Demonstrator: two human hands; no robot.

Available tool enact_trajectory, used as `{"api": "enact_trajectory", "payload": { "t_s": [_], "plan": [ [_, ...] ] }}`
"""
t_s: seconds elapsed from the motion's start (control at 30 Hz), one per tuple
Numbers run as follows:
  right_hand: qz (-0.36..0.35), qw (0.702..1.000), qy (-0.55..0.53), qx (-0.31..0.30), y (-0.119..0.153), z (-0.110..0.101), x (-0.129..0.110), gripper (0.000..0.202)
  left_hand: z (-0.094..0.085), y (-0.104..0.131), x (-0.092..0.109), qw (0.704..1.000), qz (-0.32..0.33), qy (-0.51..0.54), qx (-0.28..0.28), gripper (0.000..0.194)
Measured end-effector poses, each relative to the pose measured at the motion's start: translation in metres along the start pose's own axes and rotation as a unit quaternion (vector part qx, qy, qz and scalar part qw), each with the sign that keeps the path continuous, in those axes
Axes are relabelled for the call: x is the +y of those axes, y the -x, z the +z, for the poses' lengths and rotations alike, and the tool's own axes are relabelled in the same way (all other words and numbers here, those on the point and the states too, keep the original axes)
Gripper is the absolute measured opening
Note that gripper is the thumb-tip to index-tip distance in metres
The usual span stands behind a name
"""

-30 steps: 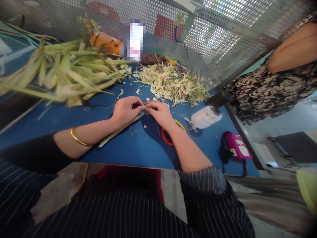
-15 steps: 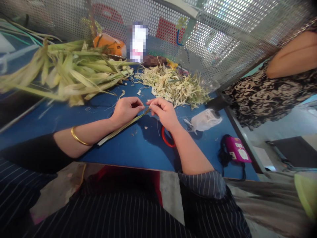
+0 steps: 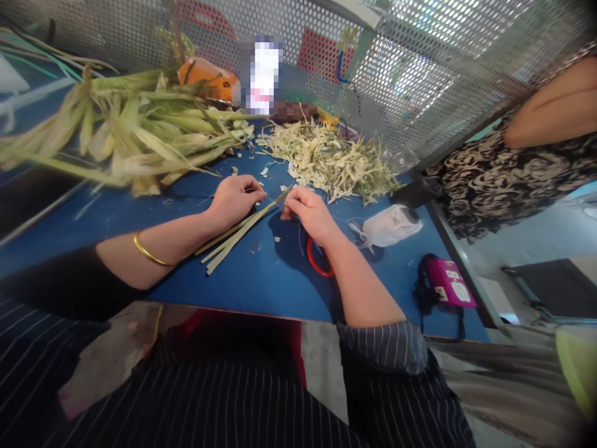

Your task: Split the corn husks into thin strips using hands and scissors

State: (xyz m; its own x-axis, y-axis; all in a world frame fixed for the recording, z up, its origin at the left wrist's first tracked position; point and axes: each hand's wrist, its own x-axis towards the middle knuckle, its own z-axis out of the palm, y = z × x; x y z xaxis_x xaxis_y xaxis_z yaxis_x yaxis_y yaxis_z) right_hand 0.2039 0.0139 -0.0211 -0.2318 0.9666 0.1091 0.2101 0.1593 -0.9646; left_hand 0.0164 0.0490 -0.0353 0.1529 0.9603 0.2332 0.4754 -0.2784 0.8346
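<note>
Several narrow pale-green leaf strips (image 3: 237,235) lie in a slanting bundle, their dark tips meeting at my right hand (image 3: 305,210). The fingers of that hand are closed in a pinch at the tip end of the bundle. My left hand (image 3: 237,200), with a gold bangle on its wrist, pinches a thin thread (image 3: 268,199) that runs across to the tips. The spread ends of the strips point toward the table's front edge. A red ring-shaped handle (image 3: 318,260) lies beneath my right wrist, the remainder of it hidden.
Long green husk leaves (image 3: 135,134) are heaped at the left, and shredded pale trimmings (image 3: 331,158) at the back. A white-wrapped spool (image 3: 392,225) and a magenta box (image 3: 450,280) with a black strap stand right. A perforated metal screen (image 3: 298,50) bounds the blue table (image 3: 275,283). Another person (image 3: 504,168) is beyond.
The strips have fanned apart at their lower ends and swung away from my left forearm. My left hand has drawn slightly left from the tips, with thread showing between the hands.
</note>
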Motion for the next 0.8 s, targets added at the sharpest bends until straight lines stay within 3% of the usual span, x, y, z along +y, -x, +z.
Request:
{"api": "enact_trajectory", "payload": {
  "t_s": [0.13,0.3,0.4,0.63,0.8],
  "plan": [
    [0.003,0.999,0.045,-0.017,0.000,0.001,0.001,0.017,0.004,0.002,0.007,0.996,-0.057,0.073,-0.006,0.007],
    [-0.028,0.995,0.092,-0.036,0.000,0.002,0.005,0.017,0.006,0.005,0.017,0.956,-0.116,0.253,-0.091,0.009],
    [-0.051,0.988,0.142,-0.038,0.001,0.001,0.005,0.016,0.004,0.005,0.020,0.941,-0.110,0.293,-0.127,0.013],
    [-0.070,0.954,0.288,-0.040,0.004,-0.003,-0.006,0.011,0.003,0.005,0.020,0.972,-0.059,0.178,-0.142,0.014],
    [-0.074,0.946,0.311,-0.057,0.006,-0.003,-0.008,0.012,0.005,0.002,0.012,0.985,-0.036,0.106,-0.131,0.012]
  ]
}}
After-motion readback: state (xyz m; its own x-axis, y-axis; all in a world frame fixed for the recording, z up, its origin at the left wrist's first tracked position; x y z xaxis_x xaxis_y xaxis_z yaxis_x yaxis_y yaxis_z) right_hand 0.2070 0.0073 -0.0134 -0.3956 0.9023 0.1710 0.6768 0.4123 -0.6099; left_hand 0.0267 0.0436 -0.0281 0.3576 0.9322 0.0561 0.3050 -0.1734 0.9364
